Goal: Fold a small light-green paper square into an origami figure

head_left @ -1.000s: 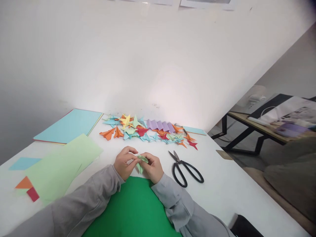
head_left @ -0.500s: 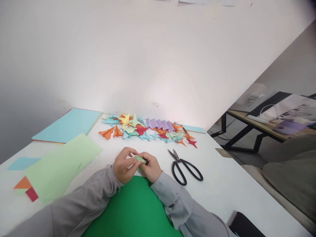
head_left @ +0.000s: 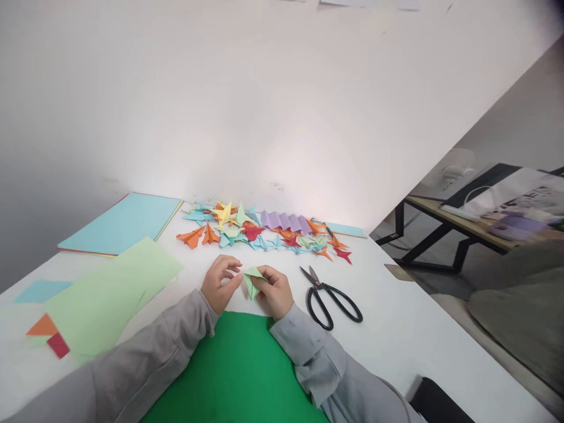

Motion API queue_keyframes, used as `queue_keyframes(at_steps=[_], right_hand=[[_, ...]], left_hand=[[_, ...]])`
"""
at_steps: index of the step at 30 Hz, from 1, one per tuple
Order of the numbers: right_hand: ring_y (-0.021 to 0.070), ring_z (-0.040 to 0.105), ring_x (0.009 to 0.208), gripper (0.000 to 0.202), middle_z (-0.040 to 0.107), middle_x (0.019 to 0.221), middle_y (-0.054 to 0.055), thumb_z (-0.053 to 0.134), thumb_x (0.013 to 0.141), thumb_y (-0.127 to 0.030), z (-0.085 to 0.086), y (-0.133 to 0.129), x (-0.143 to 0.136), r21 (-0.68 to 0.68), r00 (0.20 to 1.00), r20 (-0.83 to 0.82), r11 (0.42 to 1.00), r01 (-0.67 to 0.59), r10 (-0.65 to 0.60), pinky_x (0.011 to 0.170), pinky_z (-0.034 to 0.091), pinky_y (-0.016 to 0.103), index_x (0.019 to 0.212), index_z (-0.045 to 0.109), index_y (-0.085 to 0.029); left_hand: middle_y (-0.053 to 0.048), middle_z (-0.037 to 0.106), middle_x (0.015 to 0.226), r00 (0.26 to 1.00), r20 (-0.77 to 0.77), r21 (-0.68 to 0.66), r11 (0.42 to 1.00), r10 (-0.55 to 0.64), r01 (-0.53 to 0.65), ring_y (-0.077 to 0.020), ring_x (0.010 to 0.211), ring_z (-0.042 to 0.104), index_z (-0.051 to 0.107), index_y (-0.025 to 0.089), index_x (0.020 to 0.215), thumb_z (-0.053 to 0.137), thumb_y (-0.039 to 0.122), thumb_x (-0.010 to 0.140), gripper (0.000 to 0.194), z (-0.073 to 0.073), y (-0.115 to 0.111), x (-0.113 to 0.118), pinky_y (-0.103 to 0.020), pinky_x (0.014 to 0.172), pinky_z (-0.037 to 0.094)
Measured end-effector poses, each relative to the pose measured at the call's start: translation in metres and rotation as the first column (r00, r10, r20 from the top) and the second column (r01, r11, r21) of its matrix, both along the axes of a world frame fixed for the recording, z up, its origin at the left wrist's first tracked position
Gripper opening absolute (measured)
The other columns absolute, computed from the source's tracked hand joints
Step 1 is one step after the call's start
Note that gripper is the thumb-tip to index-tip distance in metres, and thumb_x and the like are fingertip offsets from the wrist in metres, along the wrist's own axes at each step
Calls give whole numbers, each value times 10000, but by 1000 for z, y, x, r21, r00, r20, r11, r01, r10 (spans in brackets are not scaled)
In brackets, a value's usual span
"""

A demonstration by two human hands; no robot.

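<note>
A small piece of folded light green paper [head_left: 252, 284], pointed at its lower end and creased down the middle, is pinched between the thumb and fingers of my right hand [head_left: 277, 291]. Just to its left is my left hand [head_left: 222, 283], fingers curled but apart, with nothing held between them. A narrow gap separates the left fingertips from the paper. Black-handled scissors [head_left: 321, 288] lie to the right of my right hand, blades slightly parted and pointing away from me.
Behind my hands, several small folded paper shapes [head_left: 252, 232] lie along the wall, with a pleated purple paper [head_left: 285, 222] among them. At left are light green sheets [head_left: 106, 294], a blue sheet stack [head_left: 126, 223] and small scraps [head_left: 58, 345]. A black object [head_left: 438, 402] sits at lower right.
My left hand has let go of the folded green paper and drawn slightly left. My right hand keeps hold of it, now turned so its pointed face shows.
</note>
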State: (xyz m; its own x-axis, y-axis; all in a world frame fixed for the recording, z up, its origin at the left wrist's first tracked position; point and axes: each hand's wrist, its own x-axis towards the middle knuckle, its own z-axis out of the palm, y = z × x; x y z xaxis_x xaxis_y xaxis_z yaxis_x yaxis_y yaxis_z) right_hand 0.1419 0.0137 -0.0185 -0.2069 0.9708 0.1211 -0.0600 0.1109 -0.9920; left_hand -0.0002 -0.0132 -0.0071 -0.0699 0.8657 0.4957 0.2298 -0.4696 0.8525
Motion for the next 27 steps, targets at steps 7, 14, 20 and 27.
queue_keyframes(at_steps=[7,14,20,27], right_hand=[[78,394,406,157,536,522,-36,673,598,-285,1,0,0,-47,997,-75,998,-38,34,377,295,210,680,620,-162],[90,442,455,124,576,572,-13,667,606,-256,1,0,-1,12,997,-60,999,-52,53,387,320,202,679,627,-164],[83,434,433,130,566,538,-28,681,554,-211,0,1,-1,2,995,-75,998,-67,67,374,312,192,658,616,-167],[81,456,446,139,597,587,-14,657,570,-192,1,-1,-1,0,988,-97,992,-123,123,374,314,184,694,601,-166]], left_hand=[[39,527,532,963,221,-319,921,-157,224,-100,505,540,465,160,805,546,240,719,142,-3,2,6,-240,544,448],[60,510,442,951,264,-318,916,-160,242,-84,403,498,460,166,710,571,262,692,147,2,2,7,-207,451,392],[55,504,397,937,331,-349,908,-110,230,-81,360,476,528,149,631,623,229,600,129,1,5,4,-202,407,371],[43,500,346,918,390,-380,895,-75,235,-92,328,465,531,143,578,608,188,569,89,0,8,0,-209,384,351]])
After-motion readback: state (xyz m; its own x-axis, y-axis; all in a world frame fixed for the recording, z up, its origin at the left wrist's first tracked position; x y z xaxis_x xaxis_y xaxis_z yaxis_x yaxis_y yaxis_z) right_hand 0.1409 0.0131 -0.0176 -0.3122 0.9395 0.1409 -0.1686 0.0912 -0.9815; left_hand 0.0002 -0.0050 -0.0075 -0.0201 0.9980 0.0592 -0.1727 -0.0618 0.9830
